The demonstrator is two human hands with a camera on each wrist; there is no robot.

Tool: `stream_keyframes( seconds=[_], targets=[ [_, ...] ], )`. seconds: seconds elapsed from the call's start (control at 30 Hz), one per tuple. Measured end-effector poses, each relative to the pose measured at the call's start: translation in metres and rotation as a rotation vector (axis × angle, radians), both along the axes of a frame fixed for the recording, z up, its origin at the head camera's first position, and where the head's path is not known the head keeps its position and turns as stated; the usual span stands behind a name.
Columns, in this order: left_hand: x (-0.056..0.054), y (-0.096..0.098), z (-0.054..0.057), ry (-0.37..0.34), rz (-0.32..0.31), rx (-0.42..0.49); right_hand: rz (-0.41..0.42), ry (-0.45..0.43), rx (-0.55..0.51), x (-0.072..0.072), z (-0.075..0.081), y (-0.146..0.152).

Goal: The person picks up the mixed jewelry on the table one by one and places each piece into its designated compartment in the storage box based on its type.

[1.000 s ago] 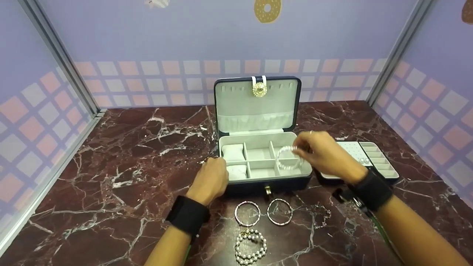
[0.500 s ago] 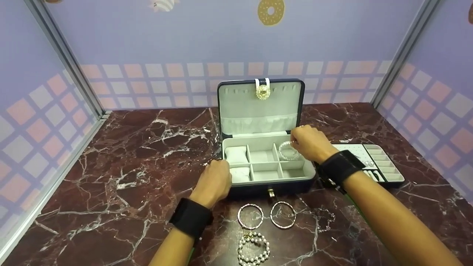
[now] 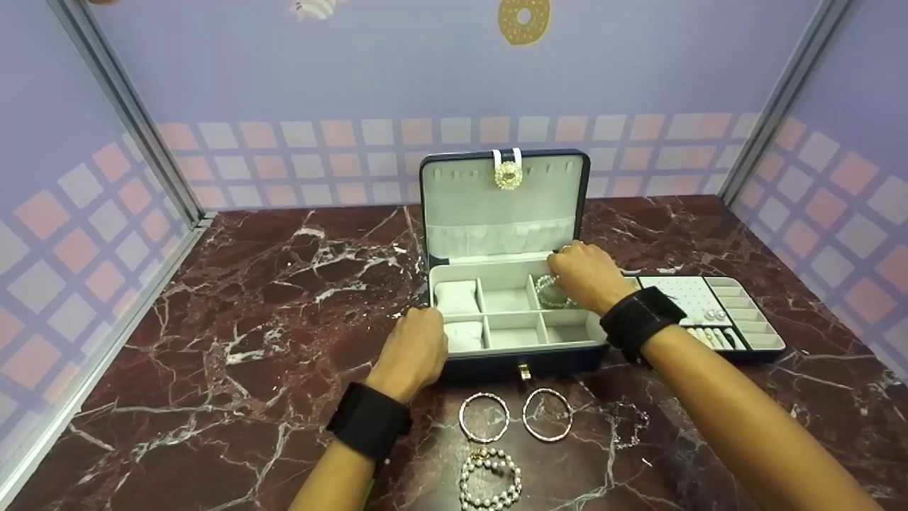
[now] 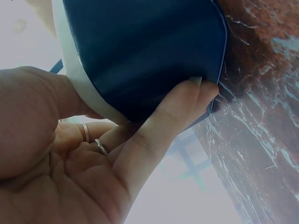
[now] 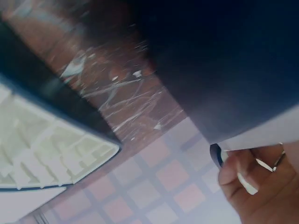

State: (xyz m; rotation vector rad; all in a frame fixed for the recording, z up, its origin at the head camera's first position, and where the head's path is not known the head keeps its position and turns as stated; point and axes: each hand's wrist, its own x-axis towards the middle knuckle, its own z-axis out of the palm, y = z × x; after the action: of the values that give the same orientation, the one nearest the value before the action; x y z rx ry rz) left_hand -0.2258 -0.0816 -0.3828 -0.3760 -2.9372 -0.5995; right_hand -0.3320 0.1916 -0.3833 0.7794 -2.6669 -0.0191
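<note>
An open dark blue jewelry box (image 3: 496,365) stands in the middle of the table, its lid (image 3: 500,199) raised. My left hand (image 3: 415,348) grips the box's left side wall; in the left wrist view its fingers (image 4: 173,107) lie along the outer face and the thumb bends over the pale rim. My right hand (image 3: 585,273) is over the back right compartment, fingers curled at a beaded bracelet (image 3: 547,292) that hangs down into it. Part of the bracelet is hidden behind the hand. White cushions (image 3: 456,297) fill the two left compartments.
Right of the box sits a lift-out tray (image 3: 755,319) with earrings and rings. In front lie two bangles (image 3: 484,417) (image 3: 547,415), a pearl strand (image 3: 491,479) and a thin chain (image 3: 630,426). Tiled-pattern walls (image 3: 397,142) enclose the table.
My right hand has moved back and left, lowering the bracelet into the back right compartment. The left hand has kept its grip on the box's side.
</note>
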Motion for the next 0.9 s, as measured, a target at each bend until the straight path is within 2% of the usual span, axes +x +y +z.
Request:
stream_keyframes(
  seconds=[0.1,0.23,0.3,0.43,0.53,0.7,0.9],
  targets=[
    [-0.0004,0.0001,0.0004,-0.019,0.001,0.005,0.013,0.087,0.044,0.0013,-0.0056,-0.0003],
    [-0.0005,0.0001,0.0009,-0.035,0.004,0.008,0.023,0.091,0.067,0.0038,-0.0071,-0.0019],
    [-0.0006,0.0000,0.0009,-0.037,0.005,0.008,0.052,0.036,0.040,0.0047,-0.0058,-0.0034],
    [-0.0003,-0.0005,0.0005,-0.029,0.003,0.010,0.124,-0.188,-0.033,0.0056,-0.0011,-0.0076],
    [0.0001,-0.0006,0.0004,-0.017,0.000,0.011,0.132,-0.308,-0.010,0.0065,0.0005,-0.0095],
    [0.0006,-0.0006,-0.0008,0.008,-0.006,0.003,0.151,-0.309,0.094,0.0074,-0.0022,-0.0076],
    [-0.0002,0.0001,-0.0011,0.017,0.002,-0.012,0.248,-0.294,0.094,0.0069,-0.0016,-0.0020]
  ],
)
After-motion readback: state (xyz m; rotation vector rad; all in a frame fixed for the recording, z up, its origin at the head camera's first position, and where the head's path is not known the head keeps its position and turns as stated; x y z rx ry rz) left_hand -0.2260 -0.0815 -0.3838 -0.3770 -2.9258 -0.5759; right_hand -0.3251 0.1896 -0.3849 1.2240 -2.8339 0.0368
